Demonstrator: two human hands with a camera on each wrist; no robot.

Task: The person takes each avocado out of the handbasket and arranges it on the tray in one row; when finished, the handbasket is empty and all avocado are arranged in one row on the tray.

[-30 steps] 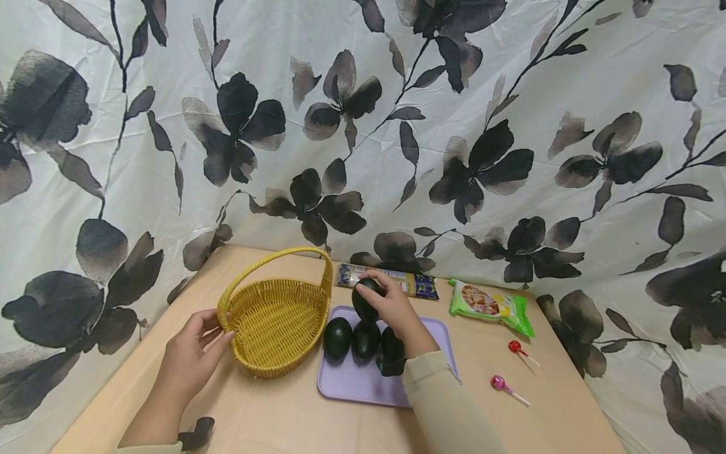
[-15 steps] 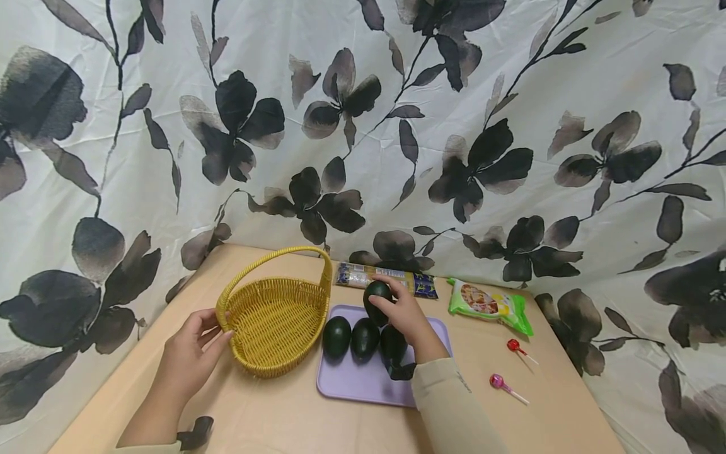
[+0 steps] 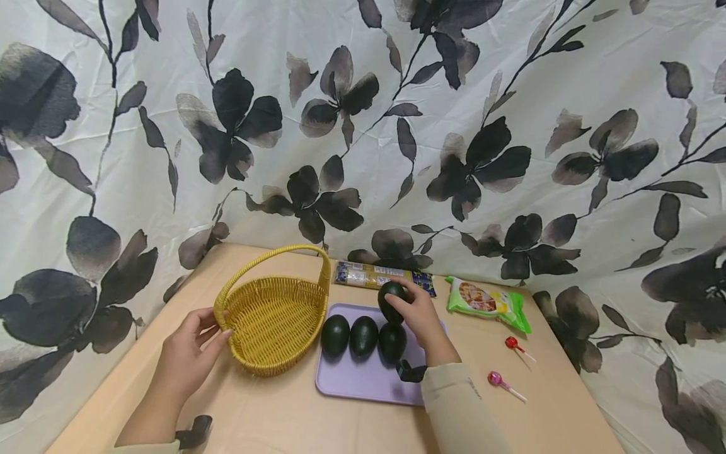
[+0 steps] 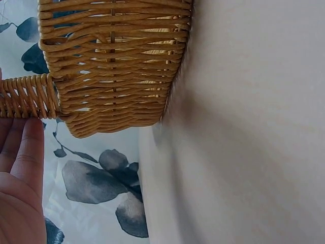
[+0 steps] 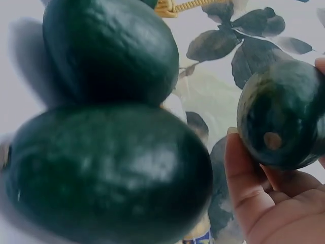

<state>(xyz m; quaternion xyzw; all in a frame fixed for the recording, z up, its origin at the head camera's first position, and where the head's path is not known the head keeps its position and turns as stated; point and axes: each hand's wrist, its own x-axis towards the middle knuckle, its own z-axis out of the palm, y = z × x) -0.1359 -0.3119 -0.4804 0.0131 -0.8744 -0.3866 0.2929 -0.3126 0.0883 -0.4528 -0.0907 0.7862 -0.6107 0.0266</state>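
My right hand (image 3: 422,318) grips a dark green avocado (image 3: 391,302) by its sides, above the far part of a lilac tray (image 3: 363,388). A pale round stem scar shows on that avocado (image 5: 284,117) in the right wrist view. Three more avocados lie in a row on the tray; the rightmost avocado (image 3: 392,343) is nearest the right hand. To the left stands a yellow woven basket (image 3: 272,328) with a tall arched handle. My left hand (image 3: 187,353) pinches the base of that handle between thumb and fingers; in the left wrist view, fingers (image 4: 31,152) meet the woven handle (image 4: 30,96).
Behind the tray lies a blue and gold packet (image 3: 363,275). A green snack bag (image 3: 488,304) is at the back right, with a red lollipop (image 3: 512,343) and a pink lollipop (image 3: 495,378) in front of it. A floral curtain (image 3: 363,126) rises behind the table.
My right hand has moved to the right with the avocado, from above the middle of the row to behind the rightmost one. The left hand and basket have stayed in place.
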